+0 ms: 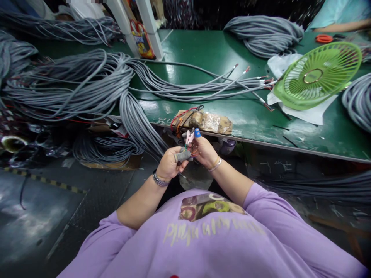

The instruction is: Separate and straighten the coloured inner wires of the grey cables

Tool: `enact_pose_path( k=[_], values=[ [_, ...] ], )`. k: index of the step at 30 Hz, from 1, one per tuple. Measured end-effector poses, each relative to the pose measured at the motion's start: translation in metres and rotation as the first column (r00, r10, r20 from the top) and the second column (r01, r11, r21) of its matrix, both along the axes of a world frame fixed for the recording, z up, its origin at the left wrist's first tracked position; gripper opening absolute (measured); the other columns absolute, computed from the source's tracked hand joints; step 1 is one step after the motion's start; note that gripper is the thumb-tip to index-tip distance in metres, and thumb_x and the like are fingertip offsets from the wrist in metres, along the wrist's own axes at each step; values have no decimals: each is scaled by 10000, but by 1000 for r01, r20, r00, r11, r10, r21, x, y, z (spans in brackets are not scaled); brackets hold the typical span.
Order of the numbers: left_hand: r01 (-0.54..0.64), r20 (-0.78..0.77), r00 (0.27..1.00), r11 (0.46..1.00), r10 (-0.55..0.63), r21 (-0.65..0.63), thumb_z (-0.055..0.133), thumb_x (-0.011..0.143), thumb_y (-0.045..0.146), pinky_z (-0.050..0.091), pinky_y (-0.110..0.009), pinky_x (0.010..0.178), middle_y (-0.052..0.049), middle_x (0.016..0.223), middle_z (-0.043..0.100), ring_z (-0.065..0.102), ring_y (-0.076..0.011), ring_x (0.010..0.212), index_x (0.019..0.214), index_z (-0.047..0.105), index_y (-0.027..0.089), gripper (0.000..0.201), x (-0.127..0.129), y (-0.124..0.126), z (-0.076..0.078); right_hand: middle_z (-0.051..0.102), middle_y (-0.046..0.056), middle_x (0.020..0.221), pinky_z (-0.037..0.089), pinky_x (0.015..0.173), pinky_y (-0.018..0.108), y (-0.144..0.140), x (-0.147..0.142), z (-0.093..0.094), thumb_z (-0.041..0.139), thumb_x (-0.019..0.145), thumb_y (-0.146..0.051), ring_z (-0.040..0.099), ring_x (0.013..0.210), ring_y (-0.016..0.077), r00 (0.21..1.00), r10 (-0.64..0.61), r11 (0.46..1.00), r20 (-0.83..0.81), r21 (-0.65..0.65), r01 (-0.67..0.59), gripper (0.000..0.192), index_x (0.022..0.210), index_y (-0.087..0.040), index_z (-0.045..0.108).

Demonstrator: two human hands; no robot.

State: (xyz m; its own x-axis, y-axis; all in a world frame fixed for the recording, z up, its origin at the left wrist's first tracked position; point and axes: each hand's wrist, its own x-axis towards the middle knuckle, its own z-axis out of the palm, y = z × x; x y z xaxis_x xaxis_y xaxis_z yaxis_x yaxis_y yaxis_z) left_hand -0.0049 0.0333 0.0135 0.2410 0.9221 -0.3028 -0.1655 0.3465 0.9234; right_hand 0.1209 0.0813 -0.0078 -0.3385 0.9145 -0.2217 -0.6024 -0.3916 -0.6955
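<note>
Both hands meet just off the green bench's front edge, over a fan of thin coloured wires [196, 151] with bare copper-coloured tips. My left hand [173, 160], with grey covers on its fingertips, pinches the wires at the end of a grey cable. On the other side, my right hand [205, 151] has a blue cover on one fingertip and its fingers are closed around the wire ends. A small pale pink and white piece [189, 137] stands up between the hands; its kind is unclear. Behind them a taped block [213, 122] with red and black leads sits on the bench edge.
Grey cable bundles [87, 85] cover the bench's left, their stripped ends reaching the middle. A green fan [313, 77] stands right on white paper. Another cable coil [265, 34] lies at the back, near a co-worker's arm [343, 26]. A white post [150, 29] rises from the green bench [197, 48].
</note>
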Motion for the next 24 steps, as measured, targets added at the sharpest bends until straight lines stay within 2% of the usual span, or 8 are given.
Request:
enact_pose_path(
  k=[5, 8, 14, 17, 20, 24],
  values=[
    [-1, -11, 1000, 1000, 0, -12, 763, 611, 459, 193, -174, 291, 18, 396, 521, 355, -47, 267, 638, 628, 124, 361, 2, 1, -1, 478, -48, 527, 333, 468, 205, 3, -2, 2, 695, 697, -632, 405, 480, 62, 997, -54, 997, -50, -59, 51, 484, 687, -163, 574],
    [-9, -9, 1000, 1000, 8, -10, 760, 618, 446, 198, -172, 292, 19, 394, 519, 357, -46, 269, 633, 620, 126, 349, 2, 1, -2, 487, -44, 534, 342, 470, 202, 2, -3, 2, 687, 702, -640, 411, 483, 63, 997, -42, 997, -69, -71, 37, 491, 702, -159, 589],
    [-68, -23, 997, 998, 69, 13, 764, 631, 457, 227, -167, 295, 34, 407, 524, 377, -49, 279, 635, 586, 146, 359, -1, -7, -2, 604, 3, 675, 398, 497, 213, 1, 3, 2, 533, 775, -722, 468, 531, 87, 991, 68, 992, -117, -95, -80, 584, 877, -161, 657],
    [-85, -51, 995, 995, 88, 55, 757, 652, 460, 229, -165, 300, 30, 419, 535, 398, -49, 288, 616, 576, 146, 364, 0, -15, 0, 653, 36, 774, 433, 521, 225, 0, 9, 2, 472, 809, -728, 517, 581, 105, 981, 145, 984, -128, -87, -157, 595, 882, -168, 662],
    [-121, -98, 987, 988, 131, 94, 748, 670, 461, 244, -165, 309, 25, 432, 545, 413, -47, 298, 594, 572, 145, 370, 3, -21, 3, 670, 38, 814, 455, 544, 223, 0, 12, 3, 516, 828, -667, 539, 605, 104, 977, 166, 979, -133, -98, -179, 518, 865, -171, 660],
    [-169, -96, 979, 980, 179, 103, 750, 657, 459, 255, -167, 310, 26, 444, 551, 420, -48, 306, 591, 567, 151, 365, 8, -22, 4, 645, 9, 742, 431, 518, 191, -1, 12, 2, 621, 827, -533, 510, 581, 83, 990, 95, 993, -108, -64, -103, 382, 903, -163, 670]
  ],
)
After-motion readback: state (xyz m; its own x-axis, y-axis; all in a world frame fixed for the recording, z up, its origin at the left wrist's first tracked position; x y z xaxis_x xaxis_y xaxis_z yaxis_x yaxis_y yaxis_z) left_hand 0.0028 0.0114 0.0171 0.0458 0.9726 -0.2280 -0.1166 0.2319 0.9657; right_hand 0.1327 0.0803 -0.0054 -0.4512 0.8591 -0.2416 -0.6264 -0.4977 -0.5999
